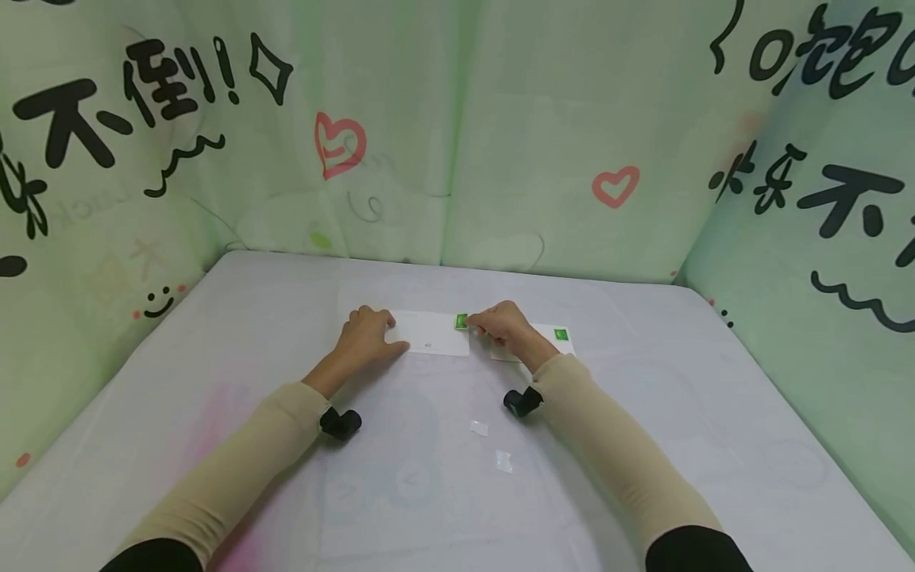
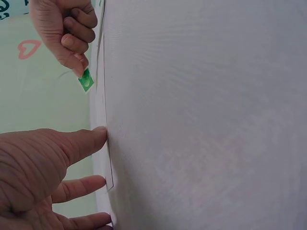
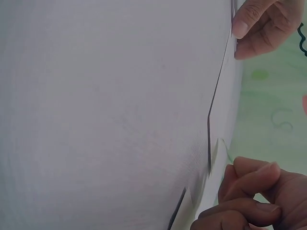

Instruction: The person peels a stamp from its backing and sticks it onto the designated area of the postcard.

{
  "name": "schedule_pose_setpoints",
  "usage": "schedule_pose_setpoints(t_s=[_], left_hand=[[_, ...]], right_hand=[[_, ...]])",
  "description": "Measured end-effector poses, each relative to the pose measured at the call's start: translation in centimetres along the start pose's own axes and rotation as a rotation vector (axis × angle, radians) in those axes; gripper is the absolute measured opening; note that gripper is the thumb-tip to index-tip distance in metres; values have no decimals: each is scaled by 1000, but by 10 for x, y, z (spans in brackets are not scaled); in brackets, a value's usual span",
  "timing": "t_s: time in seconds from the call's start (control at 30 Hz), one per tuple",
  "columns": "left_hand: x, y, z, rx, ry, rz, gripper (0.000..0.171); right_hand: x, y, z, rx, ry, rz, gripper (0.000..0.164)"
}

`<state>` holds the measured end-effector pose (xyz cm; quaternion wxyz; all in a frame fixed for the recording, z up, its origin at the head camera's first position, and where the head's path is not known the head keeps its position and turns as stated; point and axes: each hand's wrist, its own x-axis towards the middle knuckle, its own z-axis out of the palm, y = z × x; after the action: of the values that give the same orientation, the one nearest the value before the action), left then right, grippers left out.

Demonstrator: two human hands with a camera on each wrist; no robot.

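Observation:
A white envelope [image 1: 429, 338] lies flat on the white-covered table. At its left end rests my left hand [image 1: 362, 338], fingers and thumb fairly straight, the tips touching the edge in the left wrist view. My right hand [image 1: 506, 327] pinches a small green stamp [image 2: 85, 80] between thumb and index finger, at the envelope's upper right corner. Whether the stamp touches the paper, I cannot tell. Partly under the right hand and wrist is a second white envelope [image 1: 545, 338], bearing a green stamp [image 1: 561, 334] near its upper right corner.
Two small clear scraps [image 1: 479, 428] lie on the table [image 1: 415, 492] nearer to me. Green curtains [image 1: 529, 143] with drawings and lettering stand behind the table and at both sides. A small black camera is strapped at each wrist.

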<state>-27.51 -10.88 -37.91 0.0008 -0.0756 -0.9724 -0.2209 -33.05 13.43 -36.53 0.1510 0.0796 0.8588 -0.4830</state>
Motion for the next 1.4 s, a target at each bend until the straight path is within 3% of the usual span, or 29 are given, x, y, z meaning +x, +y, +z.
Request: schedule_pose_setpoints(t_s=[0.8, 1.4], left_hand=[[-1, -4, 0, -1, -14, 18, 51], [-1, -5, 0, 2, 2, 21, 51]], right_hand=[[8, -4, 7, -158, 44, 47, 31], [10, -1, 12, -248, 68, -15, 35]])
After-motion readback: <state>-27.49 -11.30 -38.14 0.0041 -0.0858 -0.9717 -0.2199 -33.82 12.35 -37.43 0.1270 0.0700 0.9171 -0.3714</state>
